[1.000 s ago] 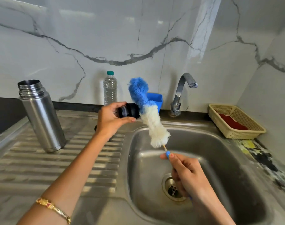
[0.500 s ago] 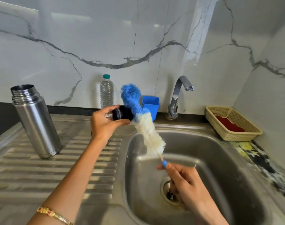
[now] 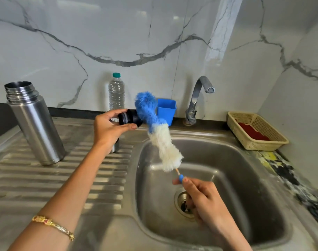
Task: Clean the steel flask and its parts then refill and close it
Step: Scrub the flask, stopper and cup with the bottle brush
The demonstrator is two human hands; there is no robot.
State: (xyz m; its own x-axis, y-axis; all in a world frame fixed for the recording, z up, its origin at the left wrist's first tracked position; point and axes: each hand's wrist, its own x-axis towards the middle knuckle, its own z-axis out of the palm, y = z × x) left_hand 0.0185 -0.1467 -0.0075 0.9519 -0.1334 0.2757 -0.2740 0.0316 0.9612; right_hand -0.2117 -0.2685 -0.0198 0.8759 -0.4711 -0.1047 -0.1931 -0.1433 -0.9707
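Both forearms are bare, with no sleeve in view on either one. The left forearm carries a thin gold bracelet [image 3: 53, 226] well back from the left hand [image 3: 109, 130]; it is a slim chain of small ornate links, with a reddish detail set among them near its middle. The left hand and the right hand [image 3: 203, 196] wear no gloves, and no rings show on the visible fingers. The fingernails look short and plain.

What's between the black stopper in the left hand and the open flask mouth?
Nothing visible. The left hand holds the black stopper above the drainboard, right of the steel flask. The flask's mouth is uncovered, and the gap between them is open air. The bottle brush touches the stopper's far side, away from the flask.
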